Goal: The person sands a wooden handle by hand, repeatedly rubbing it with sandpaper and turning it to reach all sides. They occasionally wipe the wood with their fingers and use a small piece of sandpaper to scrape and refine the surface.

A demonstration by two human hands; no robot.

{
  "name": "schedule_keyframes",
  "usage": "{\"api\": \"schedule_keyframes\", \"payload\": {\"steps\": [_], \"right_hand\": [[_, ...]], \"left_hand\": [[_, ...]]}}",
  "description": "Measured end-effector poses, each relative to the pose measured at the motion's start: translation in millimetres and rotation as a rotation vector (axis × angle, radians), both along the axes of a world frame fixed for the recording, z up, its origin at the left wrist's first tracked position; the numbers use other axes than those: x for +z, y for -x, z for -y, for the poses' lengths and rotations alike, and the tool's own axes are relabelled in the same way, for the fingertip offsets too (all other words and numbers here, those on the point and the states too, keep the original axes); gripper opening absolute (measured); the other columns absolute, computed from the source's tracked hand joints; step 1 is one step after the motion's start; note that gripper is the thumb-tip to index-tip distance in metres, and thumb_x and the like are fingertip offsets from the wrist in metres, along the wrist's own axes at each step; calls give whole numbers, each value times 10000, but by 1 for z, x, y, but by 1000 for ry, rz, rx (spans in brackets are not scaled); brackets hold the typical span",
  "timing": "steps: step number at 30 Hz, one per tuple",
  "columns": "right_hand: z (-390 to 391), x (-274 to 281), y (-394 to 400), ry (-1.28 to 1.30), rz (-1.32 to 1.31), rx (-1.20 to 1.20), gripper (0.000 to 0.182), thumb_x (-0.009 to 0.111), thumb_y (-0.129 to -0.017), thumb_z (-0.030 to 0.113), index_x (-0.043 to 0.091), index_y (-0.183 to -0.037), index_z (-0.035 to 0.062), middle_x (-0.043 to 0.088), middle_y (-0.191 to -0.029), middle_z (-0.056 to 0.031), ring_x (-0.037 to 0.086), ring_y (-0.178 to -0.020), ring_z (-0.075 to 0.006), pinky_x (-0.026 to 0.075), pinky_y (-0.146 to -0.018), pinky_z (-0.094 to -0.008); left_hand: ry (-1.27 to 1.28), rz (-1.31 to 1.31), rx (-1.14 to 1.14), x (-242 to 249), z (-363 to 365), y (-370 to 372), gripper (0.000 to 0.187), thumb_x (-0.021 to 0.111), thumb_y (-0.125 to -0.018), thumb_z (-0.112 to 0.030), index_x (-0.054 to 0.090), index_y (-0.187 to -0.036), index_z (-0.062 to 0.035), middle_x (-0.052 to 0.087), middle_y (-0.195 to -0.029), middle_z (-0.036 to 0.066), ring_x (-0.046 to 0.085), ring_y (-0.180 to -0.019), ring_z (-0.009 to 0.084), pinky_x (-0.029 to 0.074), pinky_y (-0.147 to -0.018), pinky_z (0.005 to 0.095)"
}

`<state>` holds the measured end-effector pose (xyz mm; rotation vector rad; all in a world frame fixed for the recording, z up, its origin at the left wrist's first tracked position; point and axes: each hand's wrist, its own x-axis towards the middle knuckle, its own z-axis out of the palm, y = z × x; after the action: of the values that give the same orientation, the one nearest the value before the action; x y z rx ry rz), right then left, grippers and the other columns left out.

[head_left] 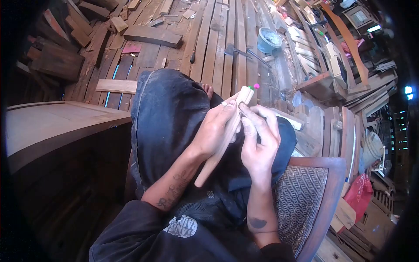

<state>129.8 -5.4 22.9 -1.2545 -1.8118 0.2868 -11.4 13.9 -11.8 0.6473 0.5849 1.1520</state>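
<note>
A pale wooden piece [214, 163], shaped like a handle with a wider, blockier upper end, lies slantwise over my lap. My left hand [214, 126] is closed around its upper part, with the thumb pressed along the wood. My right hand [260, 142] is closed in a pinch against the wood just below the blocky end. Whatever its fingertips hold, if anything, is too small to make out. Right beside the top of the wood shows a small green and pink tip [256, 86]; the rest of it is hidden.
I sit on a wood-framed chair with a woven seat [301, 196]. A pale wooden panel [56, 124] stands at left. On the slatted floor lie a thick plank [152, 36], a hammer-like tool [235, 51] and a blue bucket [269, 40]. Stacked timber and a red cloth [360, 196] are at right.
</note>
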Motion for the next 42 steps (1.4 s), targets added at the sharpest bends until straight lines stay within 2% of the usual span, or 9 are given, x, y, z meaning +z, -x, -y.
{"api": "schedule_keyframes", "payload": {"steps": [3, 4, 7, 16, 22, 28, 33, 35, 42], "right_hand": [[7, -3, -3, 102, -125, 143, 357, 740, -909, -48, 804, -1234, 87, 704, -1117, -132, 692, -1020, -278, 553, -916, -393], [12, -6, -6, 68, -58, 193, 349, 738, -909, -66, 801, -1226, 66, 713, -1109, -147, 708, -1028, -275, 574, -908, -387], [0, -13, -10, 6, -28, 179, 344, 713, -912, -72, 804, -1216, 60, 712, -1098, -145, 691, -1004, -289, 569, -895, -382], [-3, -3, -6, 97, -29, 217, 304, 731, -910, -50, 809, -1185, 55, 692, -1062, -130, 683, -986, -290, 559, -878, -393], [2, 4, 4, 148, -63, 256, 314, 714, -923, -58, 798, -1204, 56, 678, -1069, -131, 690, -986, -294, 559, -905, -391], [-23, -1, -4, 43, -53, 127, 241, 656, -965, -48, 772, -1167, 15, 690, -1005, -173, 670, -945, -344, 535, -911, -415], [-2, -9, 7, 77, -55, 202, 212, 657, -977, -32, 754, -1165, -17, 674, -1005, -165, 652, -945, -328, 528, -886, -402], [-9, -5, 6, 50, -53, 70, 217, 669, -972, -31, 752, -1172, -18, 667, -1016, -163, 653, -950, -326, 528, -886, -397], [11, -2, 21, 173, -160, 139, 186, 681, -991, 7, 739, -1165, -25, 704, -1049, -157, 684, -1004, -286, 543, -937, -390]], "left_hand": [[-25, -51, 70, -5, -4, 1, 551, 422, -1148, -356, 513, -1540, 20, 687, -1108, 63, 646, -907, 104, 531, -738, 253], [-13, -54, 120, -8, -7, 1, 547, 427, -1147, -364, 529, -1523, 20, 667, -1003, 33, 613, -799, 86, 493, -636, 233], [17, -45, 6, -10, -7, 9, 549, 439, -1158, -348, 489, -1600, -24, 638, -917, 8, 572, -721, 72, 473, -609, 230], [44, -159, -62, -6, -7, 20, 528, 459, -1158, -311, 505, -1597, -22, 637, -932, 0, 567, -786, 73, 467, -676, 245], [34, -74, 143, 7, -10, 9, 529, 455, -1148, -333, 529, -1569, -21, 671, -931, 32, 584, -748, 84, 479, -626, 245], [-7, -172, 22, 8, 0, 14, 527, 443, -1149, -269, 497, -1597, 2, 668, -1044, 26, 573, -825, 80, 485, -738, 251], [-12, -108, 178, 5, -7, 13, 530, 432, -1157, -280, 493, -1594, 14, 671, -1062, 23, 581, -843, 78, 486, -756, 245], [1, -176, 12, 9, 1, 16, 534, 436, -1157, -274, 492, -1581, 46, 681, -1107, 35, 597, -888, 78, 499, -803, 249], [-13, 13, 194, -8, -7, 6, 541, 457, -1148, -232, 460, -1585, 86, 659, -1355, 116, 616, -1155, 129, 481, -1032, 294]]}}
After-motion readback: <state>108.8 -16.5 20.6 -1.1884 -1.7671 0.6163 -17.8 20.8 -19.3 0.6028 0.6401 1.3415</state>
